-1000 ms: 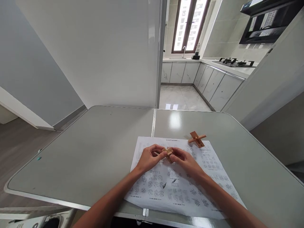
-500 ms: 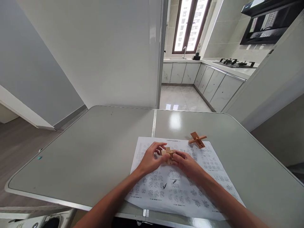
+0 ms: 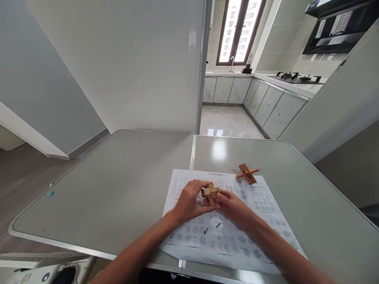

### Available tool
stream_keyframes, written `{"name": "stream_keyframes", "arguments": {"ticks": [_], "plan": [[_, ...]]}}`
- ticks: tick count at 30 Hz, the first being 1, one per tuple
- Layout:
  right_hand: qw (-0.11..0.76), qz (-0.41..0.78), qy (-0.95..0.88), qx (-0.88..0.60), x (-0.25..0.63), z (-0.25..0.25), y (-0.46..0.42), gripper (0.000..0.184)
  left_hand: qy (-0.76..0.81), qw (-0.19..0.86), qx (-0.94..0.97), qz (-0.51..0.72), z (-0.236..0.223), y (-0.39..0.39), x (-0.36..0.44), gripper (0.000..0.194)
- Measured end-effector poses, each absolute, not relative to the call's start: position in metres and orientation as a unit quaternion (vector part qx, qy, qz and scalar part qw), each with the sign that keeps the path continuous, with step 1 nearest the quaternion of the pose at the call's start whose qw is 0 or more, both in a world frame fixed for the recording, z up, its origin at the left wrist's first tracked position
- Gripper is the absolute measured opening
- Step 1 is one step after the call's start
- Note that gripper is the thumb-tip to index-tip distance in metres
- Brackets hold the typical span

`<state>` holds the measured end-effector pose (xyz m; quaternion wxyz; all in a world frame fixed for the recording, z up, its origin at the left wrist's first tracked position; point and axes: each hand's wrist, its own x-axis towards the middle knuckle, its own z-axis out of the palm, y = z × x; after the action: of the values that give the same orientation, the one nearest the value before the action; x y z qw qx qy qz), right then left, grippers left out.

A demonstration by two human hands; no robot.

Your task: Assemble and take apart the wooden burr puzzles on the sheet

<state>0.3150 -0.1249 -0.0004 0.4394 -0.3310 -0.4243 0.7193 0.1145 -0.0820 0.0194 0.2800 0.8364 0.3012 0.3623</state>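
A light wooden burr puzzle (image 3: 211,193) of interlocking blocks is held between my two hands above the printed sheet. My left hand (image 3: 192,199) closes on it from the left, fingers at its top and thumb along its underside. My right hand (image 3: 232,203) pinches its right side with thumb and fingers. Under both hands lies the white instruction sheet (image 3: 219,248), printed with rows of small diagrams and two dark check marks. A reddish-brown wooden puzzle (image 3: 247,174), made of crossed flat pieces and a stick, rests at the sheet's upper right corner, apart from my hands.
The grey table (image 3: 103,197) has a metal seam down its middle and a metal rim. A small teal bit (image 3: 51,193) lies near its left edge. Behind it stand a white wall panel (image 3: 148,71) and, through a doorway, kitchen cabinets (image 3: 254,92).
My left hand has shifted its grip, its thumb now lower under the burr puzzle and its fingers higher. The puzzle has turned, showing more of its front. The other wooden puzzle stays put.
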Motion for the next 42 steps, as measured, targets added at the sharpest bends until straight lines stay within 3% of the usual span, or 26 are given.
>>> {"name": "stream_keyframes", "arguments": {"ticks": [7,19,42], "plan": [[0.47,0.699,-0.416,-0.342,0.316,0.004,-0.129,0.051,0.321,0.304,0.816,0.374,0.021,-0.082,0.112,0.062],[0.484,0.492,-0.575,-0.439,0.319,-0.004,-0.123,0.041,0.299,0.351,0.8,0.384,0.021,-0.081,0.111,0.068],[0.401,0.588,-0.583,-0.392,0.325,-0.009,-0.122,0.044,0.209,0.273,0.86,0.376,0.012,-0.075,0.104,0.073]]}}
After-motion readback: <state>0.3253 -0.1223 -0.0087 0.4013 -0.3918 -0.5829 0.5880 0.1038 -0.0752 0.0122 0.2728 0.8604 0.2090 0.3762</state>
